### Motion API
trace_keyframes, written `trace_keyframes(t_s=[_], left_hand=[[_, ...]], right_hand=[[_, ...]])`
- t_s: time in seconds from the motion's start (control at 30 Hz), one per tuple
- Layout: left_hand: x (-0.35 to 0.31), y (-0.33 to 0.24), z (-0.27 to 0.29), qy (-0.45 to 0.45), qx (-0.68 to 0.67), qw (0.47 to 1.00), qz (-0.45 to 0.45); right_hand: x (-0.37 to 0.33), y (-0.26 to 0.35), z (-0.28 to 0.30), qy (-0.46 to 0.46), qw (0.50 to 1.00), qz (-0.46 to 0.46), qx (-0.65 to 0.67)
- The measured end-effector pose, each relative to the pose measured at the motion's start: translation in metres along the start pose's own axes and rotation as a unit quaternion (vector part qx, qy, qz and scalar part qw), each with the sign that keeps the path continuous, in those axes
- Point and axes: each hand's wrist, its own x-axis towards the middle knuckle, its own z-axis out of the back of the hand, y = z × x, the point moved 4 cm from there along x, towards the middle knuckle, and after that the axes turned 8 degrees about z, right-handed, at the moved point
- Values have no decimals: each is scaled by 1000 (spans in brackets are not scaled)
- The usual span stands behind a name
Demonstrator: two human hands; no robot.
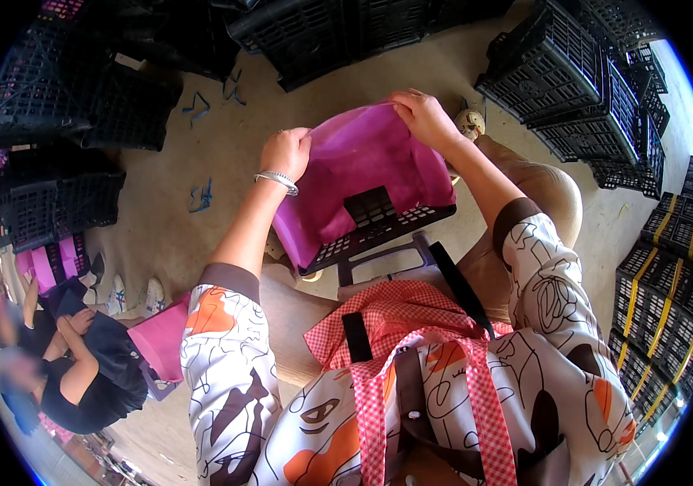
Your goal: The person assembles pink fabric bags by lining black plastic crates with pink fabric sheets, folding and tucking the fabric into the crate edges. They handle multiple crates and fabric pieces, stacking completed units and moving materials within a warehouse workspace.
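Note:
Pink liner sheet is stretched out in front of me, its far edge raised between my two hands. My left hand, with a silver bangle at the wrist, is closed on the liner's left upper corner. At the right upper corner my right hand grips the same edge. The liner spreads inside a black plastic crate, whose perforated side shows along the near edge. A dark lattice patch shows beside the liner's lower part. Most of the crate is hidden by the pink sheet.
Below the crate stands a stool-like frame between my knees. Black crates are stacked at right, with more crates at left. Strapped crates stand far right. Blue strap scraps lie on the floor. Seated people are at lower left.

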Motion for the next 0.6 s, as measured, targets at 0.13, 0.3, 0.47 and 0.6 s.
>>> trace_keyframes(t_s=[0.13, 0.3, 0.47, 0.6], left_hand=[[3, -1, 9, -51, -44, 998, -2], [-1, -8, 12, -64, -38, 997, -2], [-6, -13, 5, -31, -10, 999, -13], [-10, -2, -25, 7, 25, 999, -25]], right_hand=[[8, 6, 9, -42, 999, -7, 26], [6, 5, 9, -54, 998, 3, 43], [5, 1, 7, -27, 999, -31, 35], [-4, -11, -8, 43, 998, -43, -4]])
